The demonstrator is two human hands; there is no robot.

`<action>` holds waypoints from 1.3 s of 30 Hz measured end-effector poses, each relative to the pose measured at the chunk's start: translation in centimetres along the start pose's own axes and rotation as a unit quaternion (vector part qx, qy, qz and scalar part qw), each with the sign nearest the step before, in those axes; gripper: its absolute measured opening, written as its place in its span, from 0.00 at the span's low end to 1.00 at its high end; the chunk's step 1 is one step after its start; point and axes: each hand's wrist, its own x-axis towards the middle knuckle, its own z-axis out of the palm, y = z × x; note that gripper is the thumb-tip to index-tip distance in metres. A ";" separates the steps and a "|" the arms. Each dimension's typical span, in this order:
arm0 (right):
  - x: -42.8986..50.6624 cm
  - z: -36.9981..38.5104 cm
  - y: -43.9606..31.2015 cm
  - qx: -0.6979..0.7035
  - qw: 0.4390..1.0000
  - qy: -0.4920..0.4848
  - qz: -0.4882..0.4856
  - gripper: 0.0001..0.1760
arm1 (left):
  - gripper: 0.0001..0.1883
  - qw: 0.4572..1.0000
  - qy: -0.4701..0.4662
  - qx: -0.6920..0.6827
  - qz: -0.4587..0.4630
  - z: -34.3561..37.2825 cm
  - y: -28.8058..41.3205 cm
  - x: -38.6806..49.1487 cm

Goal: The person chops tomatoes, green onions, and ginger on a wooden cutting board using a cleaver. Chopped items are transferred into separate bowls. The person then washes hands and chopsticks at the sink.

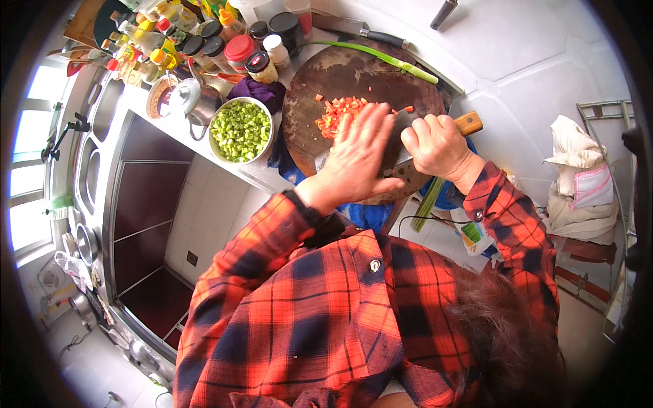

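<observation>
A cleaver [398,137] with a wooden handle lies low over a round, dark wooden chopping board [306,86]. My right hand [437,148] grips it where blade and handle meet, and the handle end sticks out past the fist. My left hand [357,158] is spread flat over the blade's left part, fingers extended, hiding some of the blade and board. Diced carrot [339,112] is heaped just beyond my left fingertips, with a few loose bits around it. A green stalk [393,61] lies across the board's far edge.
Left of the board stands a white bowl of chopped green vegetable [241,131], beside a lidded metal pot [196,99] and a purple cloth [260,93]. Jars and bottles [240,51] crowd the back left. A second knife [385,37] lies behind the board, near the wall.
</observation>
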 end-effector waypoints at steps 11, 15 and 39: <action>-1.0 0.8 -0.1 0.015 1.000 0.006 0.013 0.07 | 0.60 0.996 -0.084 0.013 -0.005 4.7 -2.5 2.0; -1.3 0.6 1.1 -0.008 0.999 0.004 0.041 0.05 | 0.55 0.995 -0.087 0.024 -0.051 4.5 -4.7 -0.6; -2.8 2.8 -1.3 0.747 0.356 0.025 0.560 0.21 | 0.58 0.985 0.003 0.170 0.040 4.3 -1.5 0.3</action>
